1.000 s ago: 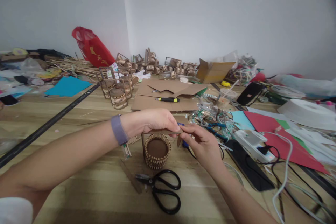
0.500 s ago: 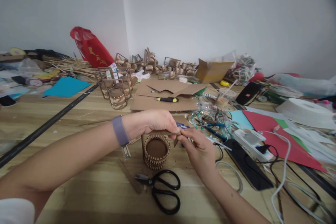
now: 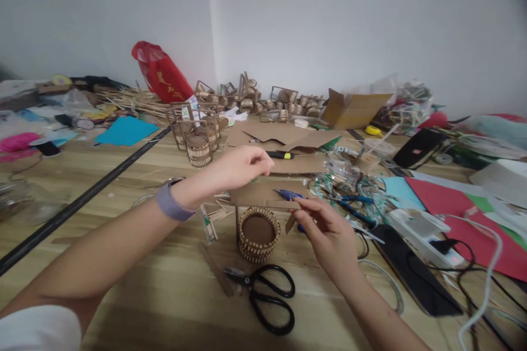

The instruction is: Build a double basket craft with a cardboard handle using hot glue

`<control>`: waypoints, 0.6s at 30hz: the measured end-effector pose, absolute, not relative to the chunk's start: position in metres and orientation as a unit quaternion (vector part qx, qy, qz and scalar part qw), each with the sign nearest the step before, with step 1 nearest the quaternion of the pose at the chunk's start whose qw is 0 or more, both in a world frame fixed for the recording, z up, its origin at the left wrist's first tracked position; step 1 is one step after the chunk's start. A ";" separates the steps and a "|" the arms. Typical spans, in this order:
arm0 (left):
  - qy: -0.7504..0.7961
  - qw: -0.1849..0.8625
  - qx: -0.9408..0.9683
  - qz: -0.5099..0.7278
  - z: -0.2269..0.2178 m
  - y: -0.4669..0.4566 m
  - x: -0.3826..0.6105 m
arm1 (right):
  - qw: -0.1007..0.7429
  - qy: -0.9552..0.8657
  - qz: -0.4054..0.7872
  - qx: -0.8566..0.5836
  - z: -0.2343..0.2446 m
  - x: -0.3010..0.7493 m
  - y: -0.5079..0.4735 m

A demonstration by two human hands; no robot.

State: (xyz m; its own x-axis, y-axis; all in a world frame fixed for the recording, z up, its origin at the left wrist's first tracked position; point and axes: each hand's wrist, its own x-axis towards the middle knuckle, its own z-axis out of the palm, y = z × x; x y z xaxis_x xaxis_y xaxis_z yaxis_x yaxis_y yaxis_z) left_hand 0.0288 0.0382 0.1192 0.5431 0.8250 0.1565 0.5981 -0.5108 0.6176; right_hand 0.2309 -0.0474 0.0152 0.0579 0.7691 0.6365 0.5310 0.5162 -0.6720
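Note:
My right hand [image 3: 331, 233] pinches a bent brown cardboard strip [image 3: 290, 221] between thumb and fingers. Just left of it stands a small round cup [image 3: 258, 236], ringed with matchsticks and brown inside; a thin upright strip rises at its left side. My left hand [image 3: 247, 164], with a purple band on the wrist, hovers above and behind the cup with its fingers curled together. Whether anything is between those fingers is hidden. Black-handled scissors [image 3: 263, 290] lie in front of the cup, beside a loose cardboard strip [image 3: 216, 270]. A blue pen-like tool [image 3: 288, 195] lies behind the cup.
Loose matchsticks [image 3: 216, 215] lie left of the cup. Cardboard sheets [image 3: 247, 140] with a yellow-black cutter [image 3: 280, 154] are behind. Similar finished cups [image 3: 198, 151] stand back left. A phone [image 3: 415, 271], power strip [image 3: 424, 236] and cables crowd the right.
My left hand has come away from the strip, moving up and back. My right hand still holds the strip. The view has shifted left, so things sit further right.

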 end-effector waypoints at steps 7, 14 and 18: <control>0.517 0.175 0.822 0.162 0.049 0.055 -0.034 | 0.535 -0.688 0.113 -0.478 0.009 0.237 -0.046; 0.382 0.262 0.886 0.016 -0.008 -0.002 -0.064 | 0.515 -0.687 0.155 -0.490 0.002 0.238 -0.045; 0.330 0.104 0.938 0.002 -0.027 -0.039 -0.071 | 0.527 -0.683 0.139 -0.486 0.006 0.235 -0.045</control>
